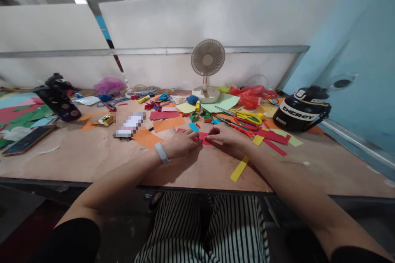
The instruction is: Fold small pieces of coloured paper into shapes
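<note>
Striped black-and-white cloth trousers [185,222] show below the front edge of a pale brown wooden table [77,160], on which stands a small off-white round desk fan [207,58]. Directly in front of the fan, a flat red paper piece [206,139] lies between both hands. The left hand [181,144] is palm down, fingers loosely bent, fingertips at the paper's left part; the right hand [226,136] is half curled, thumb and forefinger close together at its right part (whether either actually grips it, I cannot tell). Right of the fan and nearer the camera lie yellow-handled metal scissors [249,117]; farther right stands a black jug lettered "ENERGY" [299,111].
</note>
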